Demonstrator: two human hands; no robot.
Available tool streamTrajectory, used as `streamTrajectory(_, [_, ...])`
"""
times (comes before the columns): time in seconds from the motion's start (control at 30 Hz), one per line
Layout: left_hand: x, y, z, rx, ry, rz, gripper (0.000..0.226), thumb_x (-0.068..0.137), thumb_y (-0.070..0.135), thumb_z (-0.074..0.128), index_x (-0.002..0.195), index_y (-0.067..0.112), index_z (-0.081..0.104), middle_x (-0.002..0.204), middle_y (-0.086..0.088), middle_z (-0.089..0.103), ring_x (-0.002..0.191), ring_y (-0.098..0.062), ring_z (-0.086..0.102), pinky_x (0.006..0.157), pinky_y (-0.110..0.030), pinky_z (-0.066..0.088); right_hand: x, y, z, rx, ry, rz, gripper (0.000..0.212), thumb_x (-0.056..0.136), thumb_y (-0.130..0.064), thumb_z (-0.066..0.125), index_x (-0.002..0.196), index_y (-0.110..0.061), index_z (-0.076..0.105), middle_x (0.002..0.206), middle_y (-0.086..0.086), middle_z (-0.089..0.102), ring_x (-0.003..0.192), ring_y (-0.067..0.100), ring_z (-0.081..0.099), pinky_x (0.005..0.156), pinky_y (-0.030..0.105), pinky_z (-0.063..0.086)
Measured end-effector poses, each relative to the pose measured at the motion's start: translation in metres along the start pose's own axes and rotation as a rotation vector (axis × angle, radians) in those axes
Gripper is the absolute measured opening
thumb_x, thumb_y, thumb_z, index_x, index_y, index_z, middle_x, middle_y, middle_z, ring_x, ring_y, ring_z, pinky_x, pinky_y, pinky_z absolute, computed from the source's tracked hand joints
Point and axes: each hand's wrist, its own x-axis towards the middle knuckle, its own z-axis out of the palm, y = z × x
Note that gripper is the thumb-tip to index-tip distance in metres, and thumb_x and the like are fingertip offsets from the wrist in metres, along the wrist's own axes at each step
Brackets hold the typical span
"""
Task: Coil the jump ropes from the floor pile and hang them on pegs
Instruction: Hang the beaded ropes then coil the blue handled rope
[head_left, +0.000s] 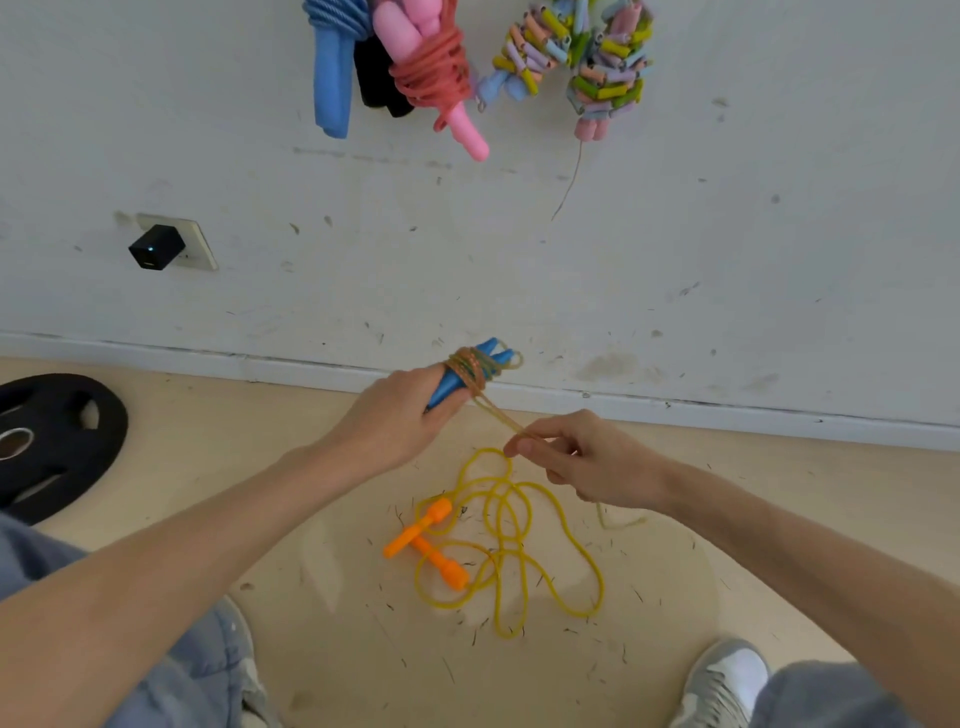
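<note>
Left grip (400, 415): fingers curled round the lower ends of two blue plastic jump-rope handles (448, 388), held side by side. Their long axis runs from the palm toward 1 o'clock, at the wall. Several turns of speckled tan-orange cord (470, 366) already bind the handles near their far ends.

Right grip (582, 462): thumb and forefinger pinch the same cord. It lies at 4 o'clock from the bundle, near it. Between the two grips the strand (498, 413) runs straight, seemingly taut, along the 10-to-4 o'clock line. We see a short slack tail (618, 522) below the right grip, so we judge little cord is left to wind.

The next turn, we judge, depends on the right grip circling across the handles' axis while the left holds them steady.

On the floor at 6 o'clock lies a loose yellow rope (519, 519) with orange handles (426, 545), not yet coiled. Finished coils, among them a coral rope with pink handles (431, 78), hang at 12 o'clock; the pegs themselves are out of view.
</note>
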Motion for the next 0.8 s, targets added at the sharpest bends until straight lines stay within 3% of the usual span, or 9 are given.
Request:
streamTrajectory(0.07, [0.001, -0.01, 0.0, 0.077, -0.017, -0.068, 0.032, 0.105, 0.046, 0.048, 0.098, 0.017, 0.055, 0.07, 0.001, 0.057, 0.059, -0.019, 0.055, 0.053, -0.035, 0.033, -0.003, -0.006, -0.002, -0.153, 0.024, -0.019, 0.028, 0.108, -0.035, 0.051, 0.112, -0.02, 0.075, 0.049, -0.012, 0.049, 0.047, 0.004, 0.052, 0.048, 0.011, 0.036])
streamTrajectory(0.17, [-0.001, -0.013, 0.002, 0.242, -0.067, -0.083, 0.031, 0.106, 0.048, 0.045, 0.101, 0.018, 0.054, 0.079, 0.001, 0.061, 0.064, -0.021, 0.056, 0.055, -0.035, 0.036, -0.008, -0.018, -0.007, -0.428, 0.094, -0.161, 0.029, 0.108, -0.039, 0.049, 0.109, -0.022, 0.073, 0.051, -0.01, 0.049, 0.053, 0.006, 0.05, 0.058, 0.024, 0.039])
streamTrajectory(0.33, [-0.01, 0.002, 0.01, 0.535, -0.166, 0.1, 0.036, 0.108, 0.049, 0.038, 0.118, 0.018, 0.053, 0.103, 0.001, 0.068, 0.084, -0.025, 0.065, 0.065, -0.034, 0.041, -0.013, -0.036, -0.016, -0.659, 0.169, -0.339, 0.03, 0.106, -0.045, 0.049, 0.102, -0.025, 0.07, 0.08, -0.008, 0.069, 0.072, 0.016, 0.058, 0.069, 0.039, 0.049])
streamTrajectory(0.43, [-0.018, 0.019, 0.017, 0.596, -0.213, 0.211, 0.033, 0.109, 0.048, 0.037, 0.12, 0.02, 0.051, 0.109, 0.003, 0.067, 0.089, -0.026, 0.067, 0.068, -0.036, 0.044, -0.01, -0.038, -0.026, -0.613, 0.225, -0.385, 0.026, 0.104, -0.042, 0.057, 0.096, -0.024, 0.074, 0.076, -0.016, 0.062, 0.066, 0.009, 0.046, 0.064, 0.034, 0.046])
streamTrajectory(0.53, [-0.028, 0.035, 0.026, 0.631, -0.305, 0.345, 0.029, 0.11, 0.041, 0.037, 0.127, 0.019, 0.047, 0.116, 0.002, 0.062, 0.09, -0.029, 0.066, 0.064, -0.038, 0.04, -0.004, -0.032, -0.031, -0.519, 0.183, -0.343, 0.018, 0.099, -0.04, 0.067, 0.094, -0.027, 0.079, 0.082, -0.011, 0.073, 0.068, 0.008, 0.055, 0.067, 0.031, 0.05])
streamTrajectory(0.6, [-0.034, 0.044, 0.027, 0.585, -0.31, 0.429, 0.032, 0.11, 0.043, 0.035, 0.129, 0.02, 0.047, 0.116, 0.004, 0.061, 0.089, -0.027, 0.065, 0.063, -0.038, 0.042, 0.001, -0.025, -0.032, -0.418, 0.153, -0.291, 0.012, 0.093, -0.038, 0.075, 0.089, -0.028, 0.081, 0.072, -0.005, 0.07, 0.063, 0.008, 0.054, 0.062, 0.023, 0.045])
streamTrajectory(0.67, [-0.039, 0.048, 0.021, 0.476, -0.251, 0.47, 0.035, 0.109, 0.045, 0.036, 0.125, 0.018, 0.052, 0.111, 0.004, 0.063, 0.088, -0.026, 0.066, 0.062, -0.039, 0.045, 0.004, -0.017, -0.037, -0.265, 0.144, -0.22, 0.01, 0.09, -0.036, 0.078, 0.082, -0.031, 0.08, 0.062, 0.007, 0.062, 0.054, 0.008, 0.044, 0.056, 0.017, 0.037])
streamTrajectory(0.8, [-0.04, 0.042, 0.013, 0.249, -0.013, 0.638, 0.02, 0.102, 0.028, 0.062, 0.109, 0.01, 0.064, 0.095, 0.0, 0.065, 0.075, -0.026, 0.066, 0.051, -0.038, 0.042, 0.004, -0.008, -0.041, -0.032, 0.107, -0.157, 0.024, 0.088, -0.052, 0.07, 0.078, -0.033, 0.08, 0.066, 0.029, 0.047, 0.057, 0.02, 0.034, 0.056, 0.029, 0.032])
